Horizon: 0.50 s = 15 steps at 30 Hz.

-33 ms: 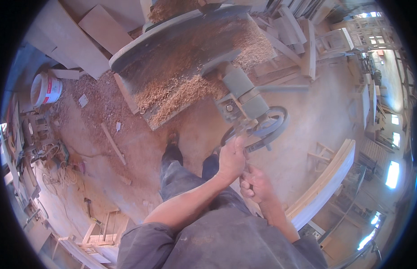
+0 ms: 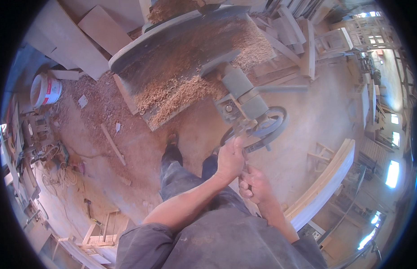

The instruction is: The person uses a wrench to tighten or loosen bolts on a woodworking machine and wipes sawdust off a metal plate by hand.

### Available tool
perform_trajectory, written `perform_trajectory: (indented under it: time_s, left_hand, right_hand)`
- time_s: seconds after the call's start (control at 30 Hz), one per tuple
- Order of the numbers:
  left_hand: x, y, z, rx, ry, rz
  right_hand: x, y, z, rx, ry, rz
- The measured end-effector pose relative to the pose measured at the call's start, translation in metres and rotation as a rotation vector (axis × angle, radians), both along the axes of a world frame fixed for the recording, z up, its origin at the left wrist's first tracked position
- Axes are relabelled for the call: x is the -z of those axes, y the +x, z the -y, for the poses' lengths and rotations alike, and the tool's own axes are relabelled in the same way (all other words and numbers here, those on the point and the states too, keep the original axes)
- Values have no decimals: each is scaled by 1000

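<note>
Both of my hands are close together in front of a grey machine head (image 2: 244,92) with a spoked handwheel (image 2: 273,127). My left hand (image 2: 231,157) is closed, its fingers at the near end of the machine head, by the wheel. Just below and to its right, my right hand (image 2: 255,183) is also closed, thumb against curled fingers. A thin, dark piece seems to run between the two hands; the fingers hide most of it. Behind the head stretches the machine's broad dark bed (image 2: 172,47), strewn with wood shavings (image 2: 172,98).
A white bucket (image 2: 46,91) stands at the far left beside sawdust and scraps on the floor. Boards (image 2: 105,29) lean at the back left; lumber (image 2: 291,31) is piled at the back right. A long pale beam (image 2: 325,184) lies to my right. A hammer (image 2: 87,207) lies at lower left.
</note>
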<state>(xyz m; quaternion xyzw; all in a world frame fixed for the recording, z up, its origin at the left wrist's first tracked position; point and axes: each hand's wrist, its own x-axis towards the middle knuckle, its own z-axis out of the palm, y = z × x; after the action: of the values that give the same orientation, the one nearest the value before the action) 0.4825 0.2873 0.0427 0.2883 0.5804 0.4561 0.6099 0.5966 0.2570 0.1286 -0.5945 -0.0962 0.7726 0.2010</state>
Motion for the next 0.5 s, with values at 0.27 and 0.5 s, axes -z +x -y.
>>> perform_trajectory:
  time_s: [0.27, 0.5]
  left_hand:
    - [1, -8, -13, 117, -47, 261]
    - [2, -18, -4, 201, 0, 185]
  right_hand:
    - [0, 29, -19, -130, 19, 21]
    - [17, 3, 14, -69, 96, 74]
